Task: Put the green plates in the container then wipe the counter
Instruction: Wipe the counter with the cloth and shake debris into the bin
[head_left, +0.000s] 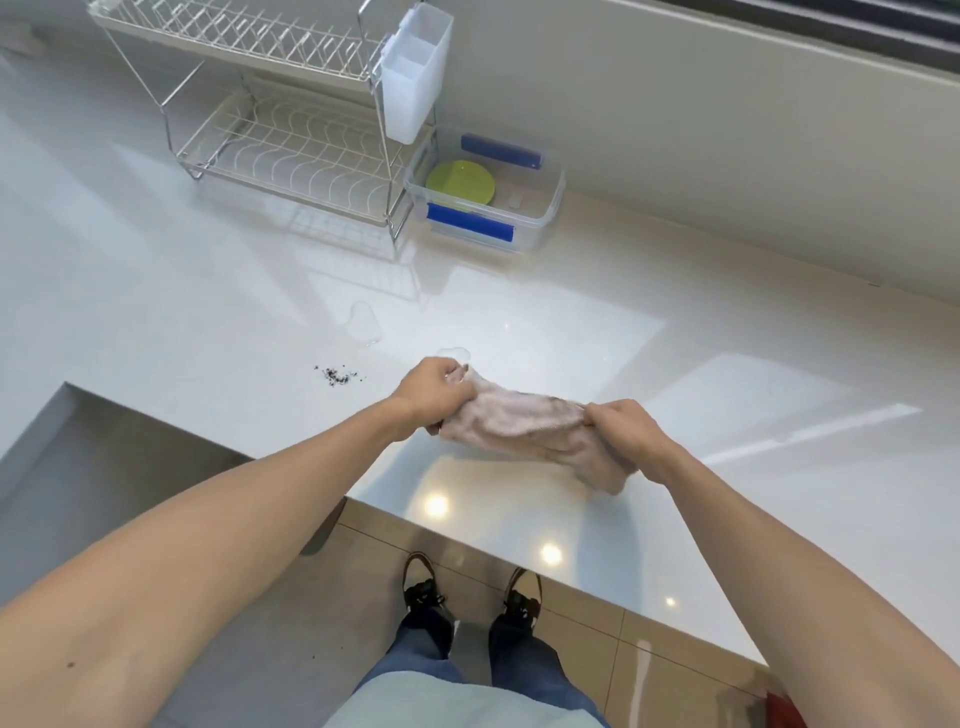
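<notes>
Green plates (460, 182) lie stacked inside a clear plastic container (550, 208) with blue clips, at the back of the white counter (519, 301). A pale pink cloth (519, 423) is stretched between my hands just above the counter's front part. My left hand (431, 392) grips its left end and my right hand (621, 428) grips its right end, with a loose corner hanging below the right hand. Dark crumbs (337, 375) and two small water puddles (363, 322) sit on the counter to the left of the cloth.
A two-tier wire dish rack (291, 145) with a white cutlery holder (415, 73) stands left of the container. A sink recess (104, 457) lies at the left. The counter's front edge runs diagonally above my feet.
</notes>
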